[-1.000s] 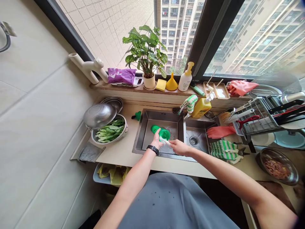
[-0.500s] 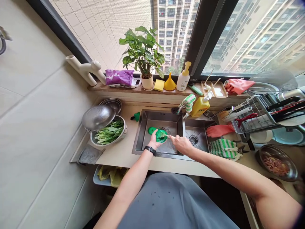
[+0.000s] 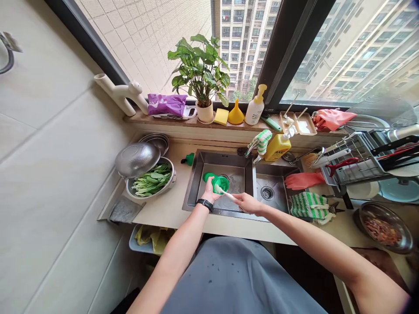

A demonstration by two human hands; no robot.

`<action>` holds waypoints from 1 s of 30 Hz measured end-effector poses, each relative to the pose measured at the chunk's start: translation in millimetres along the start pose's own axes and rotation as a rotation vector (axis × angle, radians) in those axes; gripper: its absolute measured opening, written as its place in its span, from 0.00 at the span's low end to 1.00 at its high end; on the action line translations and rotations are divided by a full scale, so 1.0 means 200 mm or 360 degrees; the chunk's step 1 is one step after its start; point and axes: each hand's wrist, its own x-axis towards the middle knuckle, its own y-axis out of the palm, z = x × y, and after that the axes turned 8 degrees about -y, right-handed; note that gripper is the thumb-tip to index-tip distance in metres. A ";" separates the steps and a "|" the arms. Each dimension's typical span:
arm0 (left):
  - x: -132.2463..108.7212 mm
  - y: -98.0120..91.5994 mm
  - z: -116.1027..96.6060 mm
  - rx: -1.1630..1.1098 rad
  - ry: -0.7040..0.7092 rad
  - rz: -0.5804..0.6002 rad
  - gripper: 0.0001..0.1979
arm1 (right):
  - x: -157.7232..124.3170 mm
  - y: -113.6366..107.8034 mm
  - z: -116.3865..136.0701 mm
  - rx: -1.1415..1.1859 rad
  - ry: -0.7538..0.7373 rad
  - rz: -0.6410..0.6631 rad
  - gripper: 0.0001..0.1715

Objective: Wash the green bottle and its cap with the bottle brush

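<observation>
Green plastic part [image 3: 216,184] cupped in left hand [image 3: 207,192], over steel sink [image 3: 225,163]

We're in a home kitchen in an apartment block, with residential towers [image 3: 244,43] beyond the window. A double steel sink [image 3: 222,157] is set in the counter at centre, a dish rack [image 3: 355,159] stands at right, and a potted plant [image 3: 199,69] sits on the sill.

The left hand [image 3: 208,192] grips a glossy green plastic cup-shaped piece [image 3: 216,184], the right hand [image 3: 248,203] a smooth white plastic brush [image 3: 224,193]. Beneath both lies a wet, brushed stainless-steel sink basin [image 3: 225,159].
</observation>
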 end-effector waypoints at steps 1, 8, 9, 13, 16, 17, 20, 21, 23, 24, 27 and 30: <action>0.00 0.01 0.01 0.0034 -0.0010 0.0027 0.15 | 0.00 -0.01 -0.01 -0.0411 -0.0045 -0.0073 0.26; -0.01 0.07 0.07 0.0165 -0.0071 -0.0047 0.16 | 0.03 -0.02 0.03 -0.1571 -0.0194 -0.0378 0.30; -0.01 0.08 0.07 0.0171 -0.0075 -0.0054 0.16 | 0.03 -0.02 0.03 -0.1534 -0.0173 -0.0354 0.30; 0.00 0.10 0.06 0.0173 -0.0050 -0.0115 0.14 | 0.02 -0.01 0.02 -0.1012 -0.0058 -0.0153 0.29; 0.00 0.08 0.06 0.0167 -0.0033 -0.0222 0.14 | 0.03 -0.01 0.03 -0.0428 -0.0009 0.0017 0.22; -0.01 0.07 0.07 0.0169 -0.0028 -0.0254 0.14 | 0.03 -0.01 0.04 -0.0103 0.0060 0.0073 0.21; -0.02 0.04 0.09 0.0184 -0.0012 -0.0283 0.17 | 0.04 0.00 0.07 0.1116 0.0292 0.0170 0.18; -0.02 0.03 0.09 0.0176 0.0003 -0.0261 0.18 | 0.03 0.00 0.09 0.1413 0.0332 0.0168 0.16; -0.03 0.03 0.09 0.0126 0.0033 -0.0178 0.19 | 0.01 0.01 0.09 0.1821 0.0382 0.0137 0.12; -0.03 0.03 0.09 0.0085 0.0041 -0.0129 0.19 | -0.01 0.01 0.08 0.1963 0.0409 0.0139 0.10; -0.04 0.04 0.10 -0.0016 0.0063 0.0052 0.16 | -0.06 0.01 0.02 0.2256 0.0500 0.0316 0.14; -0.04 0.07 0.14 -0.0015 0.0088 0.0158 0.16 | -0.02 0.00 -0.02 0.2431 0.0470 0.0453 0.20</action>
